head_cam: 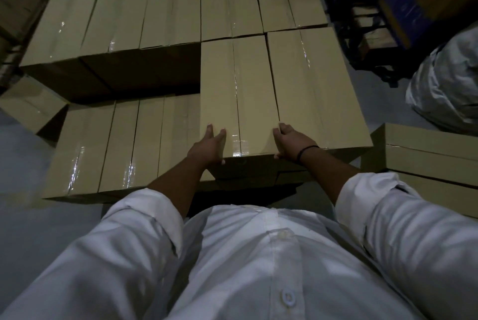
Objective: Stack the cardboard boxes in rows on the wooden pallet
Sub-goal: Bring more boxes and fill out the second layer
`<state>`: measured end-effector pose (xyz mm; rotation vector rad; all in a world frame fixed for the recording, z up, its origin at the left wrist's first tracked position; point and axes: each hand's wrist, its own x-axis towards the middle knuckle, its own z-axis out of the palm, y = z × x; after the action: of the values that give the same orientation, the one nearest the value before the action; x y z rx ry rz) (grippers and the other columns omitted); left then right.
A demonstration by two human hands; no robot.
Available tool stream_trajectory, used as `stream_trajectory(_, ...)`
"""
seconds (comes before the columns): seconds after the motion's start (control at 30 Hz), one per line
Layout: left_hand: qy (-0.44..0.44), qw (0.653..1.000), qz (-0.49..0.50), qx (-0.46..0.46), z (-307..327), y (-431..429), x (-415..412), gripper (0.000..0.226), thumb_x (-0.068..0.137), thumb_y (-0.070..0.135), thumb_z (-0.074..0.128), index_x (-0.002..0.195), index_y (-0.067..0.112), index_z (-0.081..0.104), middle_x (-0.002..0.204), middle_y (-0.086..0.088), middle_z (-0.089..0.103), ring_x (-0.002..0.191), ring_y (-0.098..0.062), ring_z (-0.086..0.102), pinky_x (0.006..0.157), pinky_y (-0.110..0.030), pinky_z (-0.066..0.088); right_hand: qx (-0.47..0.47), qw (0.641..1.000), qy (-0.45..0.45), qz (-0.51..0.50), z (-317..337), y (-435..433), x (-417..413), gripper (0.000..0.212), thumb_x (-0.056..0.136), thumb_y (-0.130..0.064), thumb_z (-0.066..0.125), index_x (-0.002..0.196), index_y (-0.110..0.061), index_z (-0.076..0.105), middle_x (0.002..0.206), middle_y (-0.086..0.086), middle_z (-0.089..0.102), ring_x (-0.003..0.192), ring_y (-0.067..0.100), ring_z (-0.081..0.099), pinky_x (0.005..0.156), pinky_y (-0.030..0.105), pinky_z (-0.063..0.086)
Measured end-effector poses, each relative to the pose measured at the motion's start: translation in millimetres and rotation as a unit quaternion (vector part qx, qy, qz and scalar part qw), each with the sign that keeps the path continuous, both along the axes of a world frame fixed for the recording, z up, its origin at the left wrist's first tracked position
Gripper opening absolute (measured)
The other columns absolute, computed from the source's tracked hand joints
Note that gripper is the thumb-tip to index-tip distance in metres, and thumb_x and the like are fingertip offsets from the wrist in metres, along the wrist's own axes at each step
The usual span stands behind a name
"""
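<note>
A taped cardboard box (238,81) lies on the upper layer of the stack, pressed against a neighbouring box (318,87) on its right. My left hand (209,145) holds its near left end, fingers flat on the top and thumb over the front edge. At the near right corner, my right hand (289,142) grips it, fingers curled into the seam between the two boxes and thumb on the front face. A lower row of boxes (108,144) sits to the left. A back row (170,12) runs across at the upper level. The pallet is hidden.
A short pile of loose boxes (429,154) stands on the floor at my right. A plastic-wrapped bundle (447,81) lies beyond it. Dark blue racking (388,17) stands at the back right. One box (28,105) sits on the floor at the left.
</note>
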<state>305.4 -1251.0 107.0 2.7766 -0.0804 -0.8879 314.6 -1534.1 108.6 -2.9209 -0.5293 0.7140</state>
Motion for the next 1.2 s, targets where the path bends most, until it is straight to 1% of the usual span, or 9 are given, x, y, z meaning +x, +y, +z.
stream_trajectory(0.33,0.004,1.0,0.002,0.001,0,0,0,0.113,0.083,0.026,0.083,0.163,0.035,0.003,0.168,-0.004,-0.022,0.151,-0.042,0.024,0.109,-0.053,0.046,-0.002,1.0,0.004,-0.007,-4,2,2,0.094,0.091,-0.034,0.071,0.158,-0.005,0.011,0.165,0.022,0.003,0.153,0.036,0.009,0.121,0.045,0.027)
stream_trajectory(0.47,0.003,1.0,0.004,0.002,1,-2,-1,0.113,0.084,0.025,0.082,0.163,0.034,0.003,0.168,-0.004,-0.022,0.151,-0.042,0.023,0.109,-0.054,0.047,-0.004,1.0,-0.004,-0.006,-6,1,0,0.092,0.092,-0.033,0.07,0.157,-0.005,0.012,0.165,0.023,0.005,0.153,0.036,0.01,0.121,0.046,0.029)
stream_trajectory(0.6,0.003,1.0,0.003,0.001,1,-1,0,0.112,0.084,0.026,0.082,0.163,0.034,0.003,0.168,-0.004,-0.022,0.15,-0.042,0.025,0.108,-0.054,0.048,-0.005,1.0,-0.008,-0.003,-6,1,0,0.09,0.092,-0.032,0.07,0.157,-0.005,0.013,0.165,0.023,0.007,0.152,0.036,0.013,0.12,0.045,0.031)
stream_trajectory(0.77,0.004,1.0,0.001,0.005,1,-3,1,0.111,0.085,0.025,0.081,0.163,0.033,0.002,0.168,-0.005,-0.023,0.15,-0.043,0.026,0.106,-0.055,0.049,-0.006,1.0,-0.003,-0.005,-7,1,0,0.091,0.093,-0.031,0.069,0.158,-0.005,0.011,0.165,0.022,0.005,0.153,0.035,0.01,0.121,0.045,0.028)
stream_trajectory(0.97,0.013,1.0,0.006,0.005,1,-2,0,0.114,0.083,0.026,0.083,0.162,0.036,0.002,0.168,-0.003,-0.024,0.148,-0.044,0.03,0.109,-0.055,0.046,0.0,1.0,0.001,-0.014,-4,1,-3,0.09,0.094,-0.03,0.068,0.158,-0.006,0.01,0.166,0.019,0.001,0.154,0.034,0.005,0.122,0.045,0.026)
stream_trajectory(1.07,0.015,1.0,0.018,-0.006,4,-2,-3,0.115,0.081,0.025,0.085,0.162,0.037,0.005,0.169,-0.002,-0.02,0.149,-0.043,0.027,0.11,-0.055,0.045,-0.002,1.0,0.001,-0.016,-8,-2,-6,0.089,0.095,-0.022,0.067,0.158,-0.007,0.007,0.167,0.018,-0.003,0.154,0.032,0.001,0.123,0.045,0.024)
stream_trajectory(1.2,0.013,1.0,0.021,-0.014,5,2,-11,0.109,0.083,0.025,0.083,0.162,0.036,0.009,0.17,-0.001,-0.015,0.15,-0.04,0.027,0.112,-0.052,0.043,-0.009,1.0,-0.008,-0.008,-8,-4,-8,0.087,0.093,-0.015,0.068,0.158,-0.007,0.01,0.166,0.019,0.001,0.154,0.033,0.005,0.122,0.046,0.027)
